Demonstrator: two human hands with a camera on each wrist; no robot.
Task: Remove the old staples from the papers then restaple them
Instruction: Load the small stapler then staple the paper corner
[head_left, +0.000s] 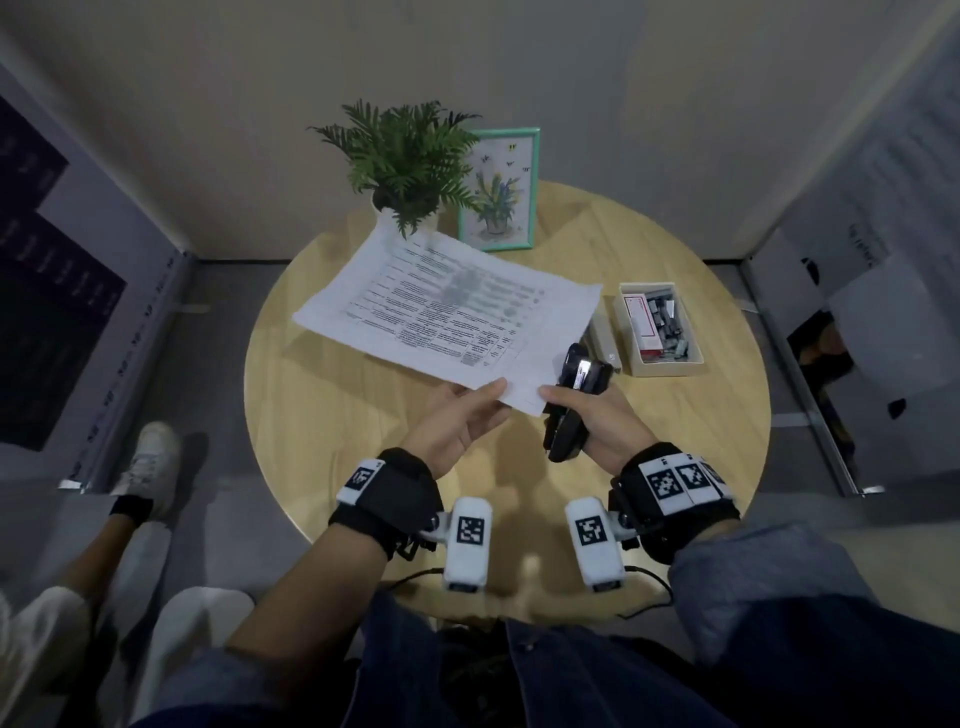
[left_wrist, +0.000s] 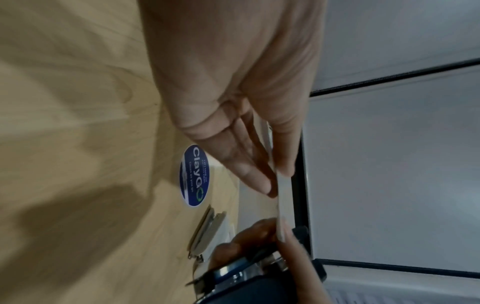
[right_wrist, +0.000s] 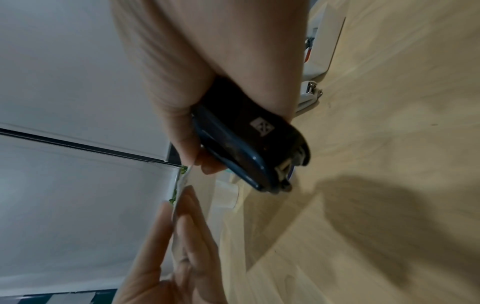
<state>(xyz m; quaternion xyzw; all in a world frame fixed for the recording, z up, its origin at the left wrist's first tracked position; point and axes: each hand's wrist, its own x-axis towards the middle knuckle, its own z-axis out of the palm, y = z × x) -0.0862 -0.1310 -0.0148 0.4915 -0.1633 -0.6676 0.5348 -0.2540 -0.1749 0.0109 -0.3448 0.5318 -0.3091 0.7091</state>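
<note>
The papers (head_left: 447, 306), printed white sheets, hang tilted above the round wooden table (head_left: 322, 415). My left hand (head_left: 488, 397) pinches their near edge between thumb and fingers; the left wrist view shows the paper edge (left_wrist: 281, 201) in that pinch. Beside it my right hand (head_left: 571, 410) grips a black stapler (head_left: 579, 379) in its palm, and its thumb presses the papers' near right corner. In the right wrist view the stapler (right_wrist: 246, 144) points at the table, with the paper edge (right_wrist: 183, 181) just left of it. No staple shows in any view.
An open beige box (head_left: 660, 327) of staple packs sits on the table at the right, with a pale stapler-like tool (head_left: 602, 338) beside it. A potted fern (head_left: 410, 161) and a framed picture (head_left: 498, 192) stand at the back. A blue sticker (left_wrist: 194, 174) lies on the tabletop.
</note>
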